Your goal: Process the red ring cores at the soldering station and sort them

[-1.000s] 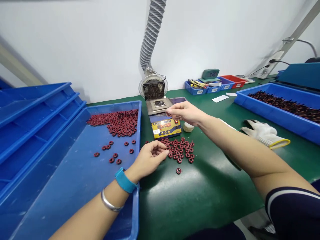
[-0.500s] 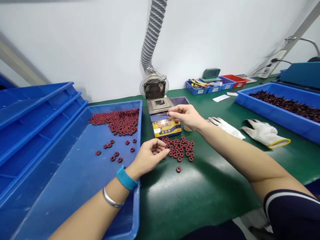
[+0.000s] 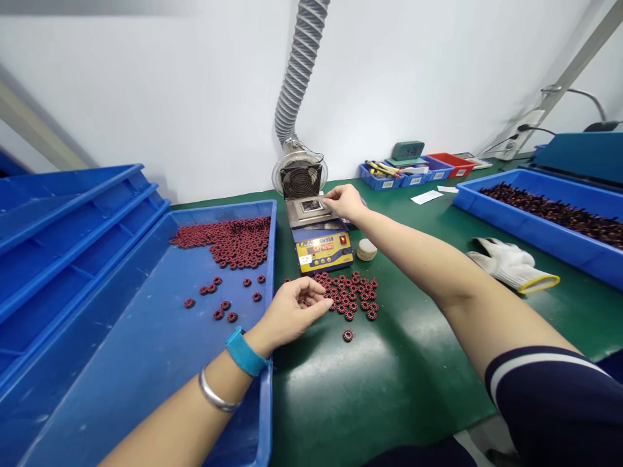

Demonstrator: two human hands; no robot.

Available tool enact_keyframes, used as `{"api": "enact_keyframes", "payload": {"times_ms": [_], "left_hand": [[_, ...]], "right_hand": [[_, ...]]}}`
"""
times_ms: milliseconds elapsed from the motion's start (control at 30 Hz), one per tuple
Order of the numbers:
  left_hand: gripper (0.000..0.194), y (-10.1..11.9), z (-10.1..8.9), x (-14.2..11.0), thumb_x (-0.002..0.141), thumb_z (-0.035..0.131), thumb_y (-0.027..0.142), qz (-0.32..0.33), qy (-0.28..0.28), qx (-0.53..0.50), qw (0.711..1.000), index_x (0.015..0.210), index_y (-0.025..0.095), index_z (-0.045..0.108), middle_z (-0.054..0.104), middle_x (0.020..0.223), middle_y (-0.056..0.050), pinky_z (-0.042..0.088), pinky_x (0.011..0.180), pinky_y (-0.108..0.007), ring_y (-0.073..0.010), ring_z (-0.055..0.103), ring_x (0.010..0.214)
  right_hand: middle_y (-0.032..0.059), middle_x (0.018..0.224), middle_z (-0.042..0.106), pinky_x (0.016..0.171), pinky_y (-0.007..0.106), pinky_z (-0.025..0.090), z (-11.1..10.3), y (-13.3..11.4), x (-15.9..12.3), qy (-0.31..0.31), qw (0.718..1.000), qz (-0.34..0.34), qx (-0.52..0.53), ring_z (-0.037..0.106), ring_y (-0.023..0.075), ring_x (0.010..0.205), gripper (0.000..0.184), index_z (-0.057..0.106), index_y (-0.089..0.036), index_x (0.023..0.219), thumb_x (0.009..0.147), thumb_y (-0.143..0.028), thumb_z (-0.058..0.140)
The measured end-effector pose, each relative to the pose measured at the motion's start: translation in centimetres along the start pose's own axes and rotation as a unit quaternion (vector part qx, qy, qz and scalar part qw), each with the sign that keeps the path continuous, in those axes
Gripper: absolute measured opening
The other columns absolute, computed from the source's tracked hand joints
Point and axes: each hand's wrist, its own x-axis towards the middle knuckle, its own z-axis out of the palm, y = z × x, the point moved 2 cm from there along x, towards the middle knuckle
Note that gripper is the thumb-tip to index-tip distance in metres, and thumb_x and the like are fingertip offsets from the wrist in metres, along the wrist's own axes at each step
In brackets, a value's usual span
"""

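Note:
My right hand [image 3: 344,202] reaches over the solder pot [image 3: 311,206] with thumb and fingertips pinched at its right edge. Whatever is between those fingertips is too small to make out. Below the pot, a display panel [image 3: 324,251] shows lit red digits, and a thin metal strip [image 3: 325,226] lies above that panel. My left hand [image 3: 294,308] hovers beside a pile of small red and black wound ring cores [image 3: 346,293], fingers loosely curled and thumb apart. Some red shows in the gap under its fingers. One core [image 3: 347,335] lies apart, nearer me.
A blue tray [image 3: 273,389] at left holds many more cores. Stacked blue trays [image 3: 73,240] stand beyond it. A round pale pad [image 3: 366,250], a white glove [image 3: 516,264] and a blue tray of dark parts [image 3: 535,224] are at right. A ribbed duct [image 3: 302,65] hangs behind the pot.
My right hand has moved up and away from me, from the front of the machine to the pot's edge. The round pad is now uncovered. My left hand has barely moved.

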Motion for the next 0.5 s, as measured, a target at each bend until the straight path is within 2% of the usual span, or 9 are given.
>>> {"api": "enact_keyframes", "payload": {"times_ms": [167, 333, 400, 500], "left_hand": [[0.032, 0.1, 0.0, -0.1, 0.067, 0.077, 0.035, -0.002, -0.004, 0.019, 1.000, 0.082, 0.013, 0.060, 0.065, 0.073, -0.002, 0.050, 0.065, -0.027, -0.0120, 0.060, 0.065], [0.032, 0.1, 0.0, 0.0, 0.067, 0.077, 0.035, 0.003, 0.006, 0.006, 1.000, 0.083, 0.013, 0.060, 0.065, 0.074, -0.002, 0.049, 0.065, -0.027, -0.0114, 0.060, 0.065], [0.033, 0.2, 0.0, 0.0, 0.065, 0.078, 0.034, 0.006, 0.021, -0.011, 1.000, 0.082, 0.013, 0.060, 0.064, 0.073, -0.001, 0.048, 0.063, -0.026, -0.0105, 0.059, 0.063], [0.035, 0.5, 0.0, 0.0, 0.062, 0.080, 0.035, 0.011, 0.055, -0.050, 0.997, 0.082, 0.013, 0.061, 0.064, 0.072, -0.001, 0.047, 0.060, -0.023, -0.0093, 0.058, 0.062]], "right_hand": [[0.0054, 0.075, 0.067, 0.087, 0.033, 0.049, 0.0, 0.1, 0.2, 0.002, 0.999, 0.019, 0.030, 0.062, 0.0175, 0.080, 0.012, 0.066, -0.013, 0.069, 0.066, -0.018, 0.076], [0.0034, 0.070, 0.065, 0.070, 0.026, 0.051, -0.7, -0.6, -1.4, -0.011, 0.991, 0.045, 0.126, 0.058, 0.0099, 0.063, 0.014, 0.065, -0.012, 0.077, 0.078, -0.024, 0.071], [0.0023, 0.069, 0.065, 0.064, 0.024, 0.051, -0.9, -0.8, -3.4, -0.052, 0.965, 0.085, 0.242, 0.059, 0.0082, 0.060, 0.017, 0.064, -0.013, 0.076, 0.076, -0.026, 0.075], [0.0006, 0.072, 0.068, 0.066, 0.021, 0.053, -1.0, -1.0, -7.7, -0.136, 0.883, 0.156, 0.420, 0.064, 0.0076, 0.065, 0.024, 0.065, -0.015, 0.075, 0.065, -0.024, 0.084]]}}
